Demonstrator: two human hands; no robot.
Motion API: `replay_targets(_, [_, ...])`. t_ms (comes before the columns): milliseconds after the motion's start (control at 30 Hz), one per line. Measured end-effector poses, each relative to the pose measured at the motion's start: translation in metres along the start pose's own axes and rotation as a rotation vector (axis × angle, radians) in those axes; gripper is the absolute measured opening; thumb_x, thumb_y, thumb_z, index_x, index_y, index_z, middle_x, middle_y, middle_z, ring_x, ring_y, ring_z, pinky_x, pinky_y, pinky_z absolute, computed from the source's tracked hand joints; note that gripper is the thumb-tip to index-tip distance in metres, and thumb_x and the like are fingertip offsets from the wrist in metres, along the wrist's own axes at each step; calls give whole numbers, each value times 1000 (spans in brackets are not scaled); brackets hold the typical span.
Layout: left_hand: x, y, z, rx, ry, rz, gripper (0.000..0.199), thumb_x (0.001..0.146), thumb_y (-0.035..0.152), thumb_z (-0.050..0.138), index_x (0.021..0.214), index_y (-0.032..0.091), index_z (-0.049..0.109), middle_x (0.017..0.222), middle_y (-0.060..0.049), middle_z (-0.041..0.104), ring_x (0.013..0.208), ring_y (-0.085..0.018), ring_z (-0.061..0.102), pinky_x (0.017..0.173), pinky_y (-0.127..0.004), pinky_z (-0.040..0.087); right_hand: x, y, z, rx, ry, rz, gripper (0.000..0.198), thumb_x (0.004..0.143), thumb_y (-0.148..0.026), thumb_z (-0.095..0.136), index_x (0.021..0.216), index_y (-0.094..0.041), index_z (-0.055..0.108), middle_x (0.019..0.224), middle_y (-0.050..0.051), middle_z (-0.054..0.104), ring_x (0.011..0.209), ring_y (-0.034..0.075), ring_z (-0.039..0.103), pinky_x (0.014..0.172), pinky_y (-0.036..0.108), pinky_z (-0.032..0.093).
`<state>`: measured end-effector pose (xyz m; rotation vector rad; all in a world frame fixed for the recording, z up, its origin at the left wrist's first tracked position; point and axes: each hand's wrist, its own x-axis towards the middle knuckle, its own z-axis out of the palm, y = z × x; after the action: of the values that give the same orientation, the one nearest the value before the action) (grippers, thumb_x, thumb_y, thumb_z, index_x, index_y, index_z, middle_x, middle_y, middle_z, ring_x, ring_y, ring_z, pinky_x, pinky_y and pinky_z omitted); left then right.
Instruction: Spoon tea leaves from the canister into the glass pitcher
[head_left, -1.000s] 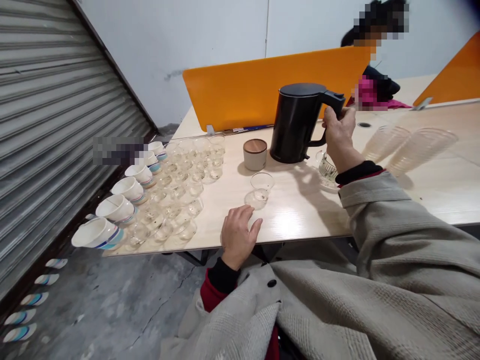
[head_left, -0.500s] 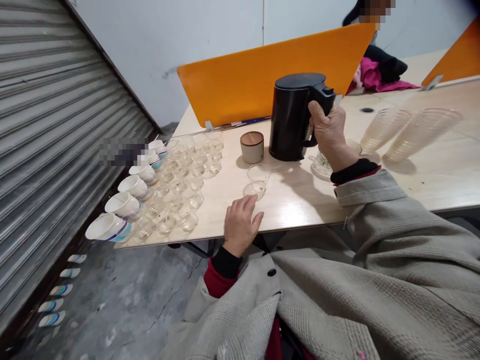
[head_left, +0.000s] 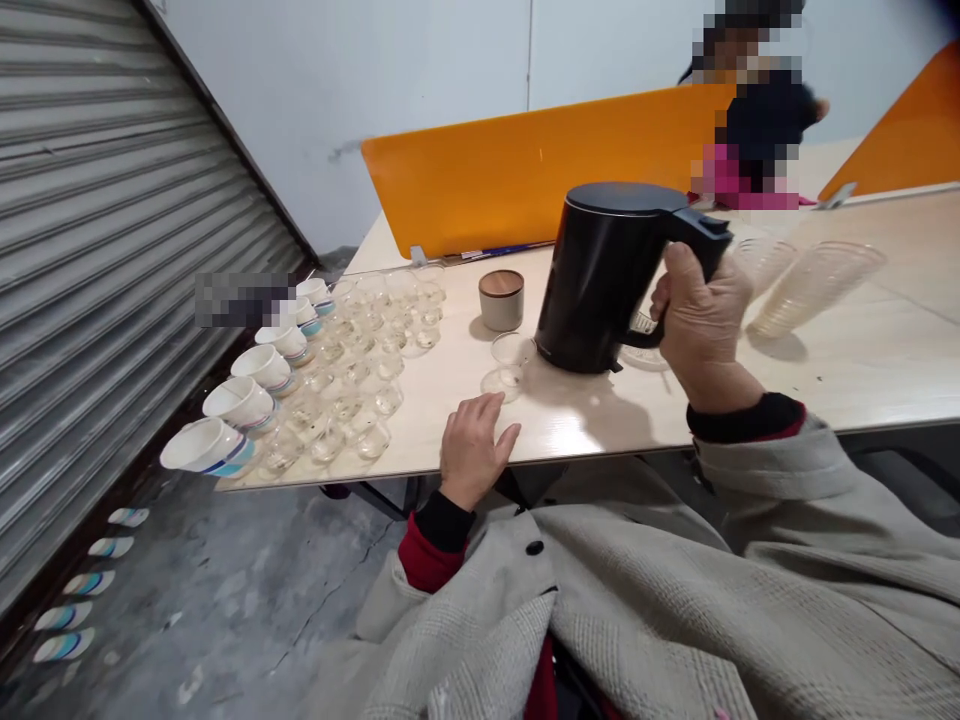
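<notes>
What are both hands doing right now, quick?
Left hand: open, resting on the table near the small glass cup.
Right hand: closed on the black kettle handle.

1 kettle (head_left: 604,275), 1 lidded jar (head_left: 501,299), 2 hands, approx. 6 white cups (head_left: 241,402).

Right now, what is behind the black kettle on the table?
Behind the black kettle, held by the right hand, a patterned glass dish peeks out. Further back lie plastic cup stacks and an orange divider. The kettle covers most of the dish.
</notes>
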<state>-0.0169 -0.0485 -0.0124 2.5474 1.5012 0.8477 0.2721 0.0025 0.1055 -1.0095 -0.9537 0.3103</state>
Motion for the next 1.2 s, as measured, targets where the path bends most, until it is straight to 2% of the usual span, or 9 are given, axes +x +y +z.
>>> replay_targets(100, [0, -1, 0, -12, 3, -1, 45, 97, 34, 76, 139, 18, 67, 136, -13, 75, 126, -33, 67, 105, -50, 56, -15, -26, -12, 41, 71, -33, 35, 82, -46, 78, 70, -27, 52, 47, -8, 43, 39, 11, 37, 36, 30, 25])
replay_targets(267, [-1, -3, 1, -128, 47, 4, 39, 98, 33, 74, 135, 20, 70, 134, -13, 76, 124, -33, 69, 104, -51, 57, -44, -71, -37, -14, 15, -17, 26, 82, -28, 74, 64, -24, 55, 49, -7, 47, 40, 11, 42, 38, 30, 32])
replay_targets(367, [-1, 5, 4, -350, 83, 19, 38, 100, 38, 72, 134, 19, 70, 133, -15, 76, 127, -32, 68, 110, -52, 56, -57, -92, -54, -145, -11, -35, 27, 84, -24, 71, 63, -23, 55, 51, -5, 49, 44, 11, 45, 41, 30, 33])
replay_targets(433, [1, 17, 8, -567, 53, 31, 46, 101, 45, 71, 139, 19, 67, 139, -16, 73, 133, -32, 66, 113, -52, 55, -62, -106, -62, -268, -36, -51, 28, 87, -23, 69, 63, -23, 55, 53, -4, 51, 47, 12, 48, 44, 31, 33])
replay_targets(567, [12, 49, 12, -984, -153, 2, 85, 95, 58, 76, 165, 23, 42, 166, -21, 53, 147, -37, 57, 108, -55, 59, -64, -131, -68, -520, -88, -104, 29, 88, -25, 68, 61, -23, 57, 55, -2, 53, 52, 12, 48, 47, 30, 34])
replay_targets(667, [25, 71, 11, -1171, -227, -38, 102, 87, 61, 84, 168, 25, 34, 173, -23, 41, 155, -42, 48, 112, -59, 55, -62, -145, -65, -632, -107, -128, 27, 87, -26, 68, 62, -24, 58, 55, -2, 53, 51, 13, 46, 45, 31, 32])
replay_targets(833, [41, 94, 10, -1463, -244, 15, 77, 87, 52, 87, 149, 22, 54, 152, -18, 63, 142, -37, 59, 109, -52, 57, -56, -155, -61, -733, -164, -119, 31, 91, -38, 71, 66, -25, 60, 55, -1, 54, 46, 14, 42, 40, 31, 28])
replay_targets(1000, [38, 106, 20, -1636, -251, -105, 82, 77, 52, 94, 141, 20, 56, 148, -18, 63, 137, -37, 62, 107, -54, 59, -42, -159, -55, -831, -294, -200, 41, 93, -50, 70, 64, -24, 56, 52, -2, 48, 45, 12, 38, 40, 30, 25])
replay_targets(1200, [33, 117, 27, -1687, -277, -210, 84, 77, 53, 94, 141, 18, 52, 149, -22, 62, 138, -38, 61, 107, -58, 58, -20, -160, -37, -809, -467, -144, 39, 87, -57, 73, 70, -24, 61, 55, -2, 48, 49, 12, 41, 42, 27, 29])
